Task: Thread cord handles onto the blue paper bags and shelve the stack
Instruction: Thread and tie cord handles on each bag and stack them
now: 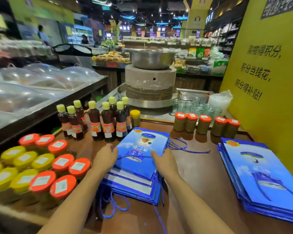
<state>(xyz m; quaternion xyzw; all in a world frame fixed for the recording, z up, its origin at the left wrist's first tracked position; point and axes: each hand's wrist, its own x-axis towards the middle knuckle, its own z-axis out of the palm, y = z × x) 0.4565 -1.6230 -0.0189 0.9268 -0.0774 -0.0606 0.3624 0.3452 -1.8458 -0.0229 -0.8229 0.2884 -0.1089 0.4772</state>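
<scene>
At the bottom centre, blue cords trail from a stack of blue bags on the brown table. The left hand curls its fingers round the left edge of the top bag. The right hand grips its right edge, one finger lying on the printed face. A second stack lies at lower right, and a loose cord lies between the stacks. Lidded jars crowd the lower left. Further up stand dark bottles, more jars, glasses and a millstone under a steel bowl.
</scene>
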